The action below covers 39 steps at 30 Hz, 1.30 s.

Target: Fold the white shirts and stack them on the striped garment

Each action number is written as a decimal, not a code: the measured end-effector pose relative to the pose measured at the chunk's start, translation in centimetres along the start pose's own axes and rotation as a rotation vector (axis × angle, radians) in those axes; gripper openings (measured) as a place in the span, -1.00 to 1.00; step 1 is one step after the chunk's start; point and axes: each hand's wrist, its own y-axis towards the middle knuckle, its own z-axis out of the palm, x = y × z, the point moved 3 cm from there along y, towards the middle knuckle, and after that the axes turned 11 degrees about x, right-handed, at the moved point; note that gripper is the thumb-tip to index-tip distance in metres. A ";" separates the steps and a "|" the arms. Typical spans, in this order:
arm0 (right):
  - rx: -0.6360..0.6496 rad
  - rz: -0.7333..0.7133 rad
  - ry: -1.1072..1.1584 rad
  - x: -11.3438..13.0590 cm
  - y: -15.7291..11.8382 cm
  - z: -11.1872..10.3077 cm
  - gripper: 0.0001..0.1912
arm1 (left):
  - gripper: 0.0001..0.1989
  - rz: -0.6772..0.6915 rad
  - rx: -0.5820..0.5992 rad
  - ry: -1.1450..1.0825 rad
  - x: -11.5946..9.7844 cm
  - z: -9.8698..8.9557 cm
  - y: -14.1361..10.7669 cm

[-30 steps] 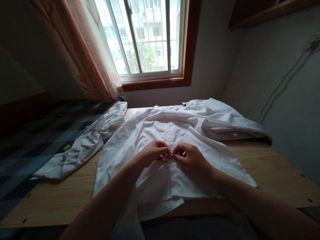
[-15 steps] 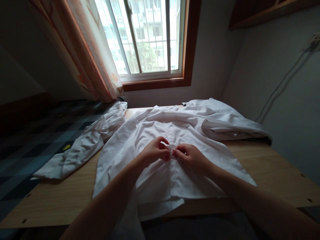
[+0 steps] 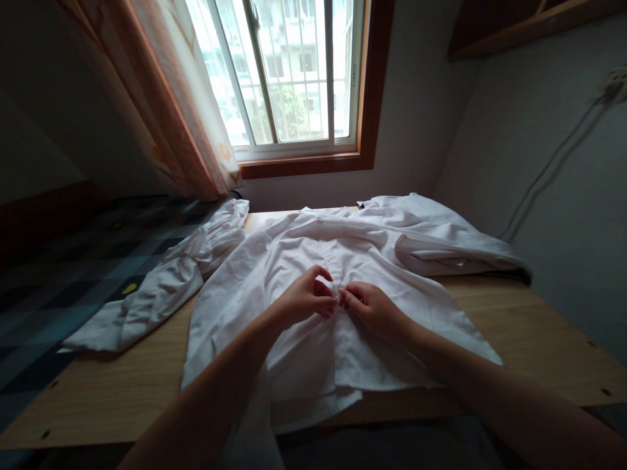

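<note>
Biggest thing here is the wooden surface [image 3: 529, 326], pushed up under a window [image 3: 289, 72] with a patterned curtain [image 3: 186, 111] hanging on its left side. To the left of the surface there's a bed with a dark checked blanket [image 3: 63, 274].

Spread over most of the surface is a white button-up shirt [image 3: 230, 307], front side up, collar pointing toward the window and hem hanging a bit over the near edge. One sleeve flops off the left edge onto the blanket, the other is bunched up at the far right, near the wall.

Both hands meet at the shirt's front placket, about halfway down. The left hand [image 3: 304, 297] is curled, thumb and fingertips pinched on the fabric edge. The right hand [image 3: 369, 307] does the same from the other side, fingers closed on the placket, the two sets of fingertips practically touching each other. There's a tiny bright spot between them, probably a button [image 3: 337, 297], but it's too small to be sure. A couple more buttons run up the placket toward the collar.
</note>
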 end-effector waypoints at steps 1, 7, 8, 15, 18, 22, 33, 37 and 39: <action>0.001 -0.004 -0.004 0.0 0.0 0.0 -0.73 | -0.52 0.005 -0.001 -0.001 0.0 0.0 0.0; -0.003 -0.012 -0.079 0.2 0.0 -0.1 -0.74 | -0.57 0.049 -0.013 0.047 0.0 0.1 0.0; -0.005 -0.010 -0.101 0.2 0.0 -0.1 -0.73 | -0.57 0.058 -0.013 0.063 0.0 0.1 0.0; -0.005 -0.026 -0.262 0.1 -0.2 0.4 -0.79 | -0.59 0.095 -0.002 0.132 -0.1 0.3 0.0; -0.014 -0.044 -0.305 -0.2 -0.1 0.6 -0.81 | -0.60 0.093 0.009 0.128 0.0 0.3 0.1; -0.024 -0.062 -0.284 -0.2 0.0 0.6 -0.81 | -0.61 0.089 0.006 0.153 0.1 0.3 0.0; 0.057 -0.025 0.011 -0.1 0.4 0.0 -0.74 | -0.64 0.050 0.025 0.158 -0.1 0.1 -0.2; 0.072 0.014 0.073 -0.3 0.4 0.0 -0.72 | -0.62 0.020 0.076 0.099 -0.2 -0.1 -0.2; 0.074 0.019 0.070 -0.3 0.3 0.0 -0.71 | -0.61 -0.010 0.091 0.071 -0.2 -0.2 -0.3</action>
